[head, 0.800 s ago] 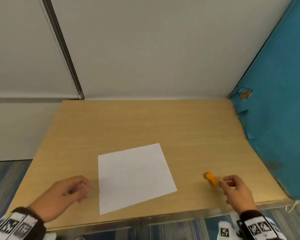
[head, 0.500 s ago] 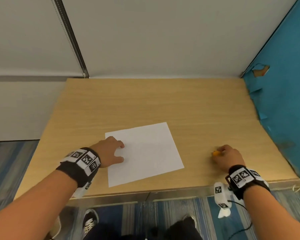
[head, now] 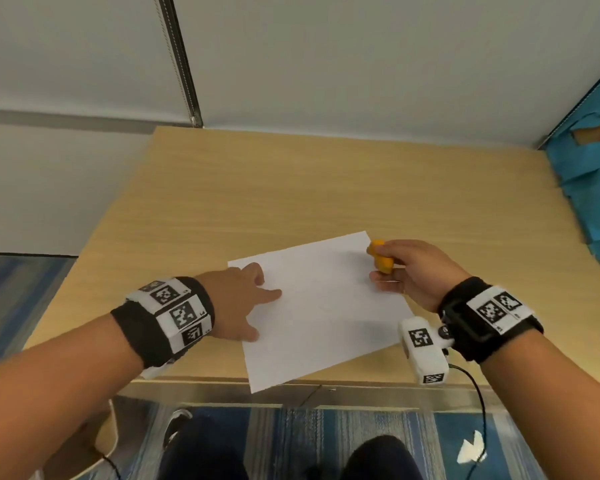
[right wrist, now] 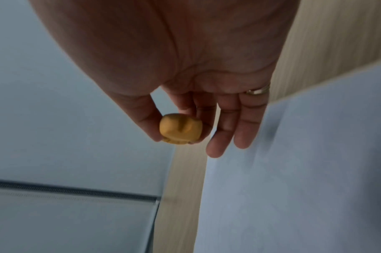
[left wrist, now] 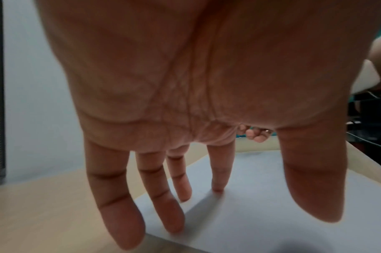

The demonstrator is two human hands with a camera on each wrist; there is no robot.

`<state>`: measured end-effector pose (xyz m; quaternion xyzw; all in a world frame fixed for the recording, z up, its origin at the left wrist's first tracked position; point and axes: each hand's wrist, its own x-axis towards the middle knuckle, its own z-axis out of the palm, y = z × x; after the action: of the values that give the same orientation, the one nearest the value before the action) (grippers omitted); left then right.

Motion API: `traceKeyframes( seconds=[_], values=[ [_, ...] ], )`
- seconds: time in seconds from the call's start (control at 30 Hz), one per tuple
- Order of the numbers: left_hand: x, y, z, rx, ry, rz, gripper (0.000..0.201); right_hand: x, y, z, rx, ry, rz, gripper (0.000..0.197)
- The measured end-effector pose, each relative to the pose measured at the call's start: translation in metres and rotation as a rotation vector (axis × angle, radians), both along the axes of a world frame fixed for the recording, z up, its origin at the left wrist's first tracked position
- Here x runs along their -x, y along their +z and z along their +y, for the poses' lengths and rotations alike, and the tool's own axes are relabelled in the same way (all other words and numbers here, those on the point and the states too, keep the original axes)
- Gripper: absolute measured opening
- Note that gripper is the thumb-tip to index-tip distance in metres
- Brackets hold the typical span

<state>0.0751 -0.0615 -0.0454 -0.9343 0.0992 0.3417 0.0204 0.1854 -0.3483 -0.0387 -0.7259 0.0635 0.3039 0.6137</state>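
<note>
Compared to half a sec ago: the left grip (head: pixel 236 303) now has straight, spread fingers (left wrist: pixel 161 193) pressing down on the sheet of paper (head: pixel 326 323) at its 9 o'clock edge, where before it sat bunched up. The right grip (head: pixel 420 271) is up off the table (head: pixel 291 188) and over the sheet's 2 o'clock corner, pinching the orange lump (head: pixel 381 259) between thumb and fingertips. Earlier it was out at 3 o'clock. Fingers cover half the lump and the wrist view's blurry, so I can't tell what it is or whether it touches the paper.

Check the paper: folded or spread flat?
Spread flat. The paper lies as one uncreased sheet on the table, left hand resting on its left edge.
</note>
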Motion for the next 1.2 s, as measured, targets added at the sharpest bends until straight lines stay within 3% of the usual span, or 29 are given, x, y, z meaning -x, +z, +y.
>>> traceKeyframes(
  seconds=[0.13,0.23,0.47,0.63,0.8,1.0,1.2],
  values=[
    [0.009,-0.009,0.002,-0.088,-0.096,-0.081,0.082,0.009,-0.016,0.037,0.044,0.186,-0.001,0.017],
    [0.021,-0.019,0.007,-0.091,-0.054,-0.091,0.086,0.017,-0.028,0.052,0.092,0.260,-0.079,0.015],
    [0.057,-0.023,0.008,-0.066,-0.051,-0.129,0.086,0.047,-0.035,0.061,0.071,0.165,-0.171,0.020],
    [0.080,-0.028,0.012,-0.003,-0.020,-0.153,0.089,0.062,-0.023,0.063,0.180,0.235,-0.281,0.019],
    [0.066,-0.013,0.018,0.081,0.053,-0.151,0.080,0.061,-0.026,0.080,0.178,0.188,-0.284,0.022],
    [0.022,-0.010,0.034,0.209,0.109,-0.195,0.068,0.052,-0.036,0.104,0.214,0.259,-0.297,0.020],
    [0.006,-0.010,0.026,-0.098,0.019,-0.158,0.102,0.056,-0.042,0.108,0.195,0.382,-0.352,0.011]
  ],
)
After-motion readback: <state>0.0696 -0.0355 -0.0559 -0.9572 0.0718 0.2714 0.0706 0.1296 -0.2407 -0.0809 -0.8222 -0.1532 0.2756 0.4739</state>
